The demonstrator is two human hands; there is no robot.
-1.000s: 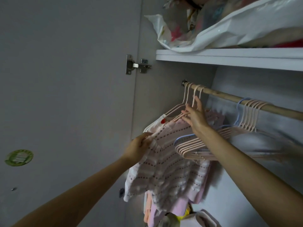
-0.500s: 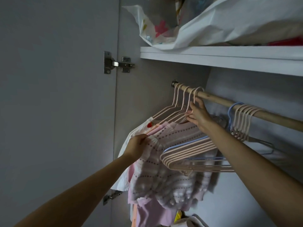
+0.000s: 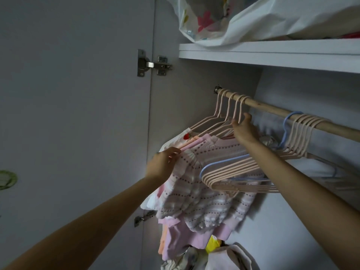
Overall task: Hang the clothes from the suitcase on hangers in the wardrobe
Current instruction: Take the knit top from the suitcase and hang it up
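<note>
Nearest, two bare forearms reaching up into a dim wardrobe with smooth grey-white panels. Left hand (image 3: 162,165) at the shoulder of a soft knitted pink-and-white dotted top (image 3: 202,188), fingers pinching its ribbed edge. Right hand (image 3: 242,131) higher, fingers curled round the neck of that top's thin pink hanger (image 3: 238,112), hooked over the rail. More small pink garments (image 3: 181,236) hanging behind and below. Just right, a bunch of bare pink hangers (image 3: 239,172). Beyond, round wooden rail (image 3: 272,112), metal door hinge (image 3: 153,65), flat white shelf (image 3: 272,55) bearing a crinkled plastic bag (image 3: 272,20).
</note>
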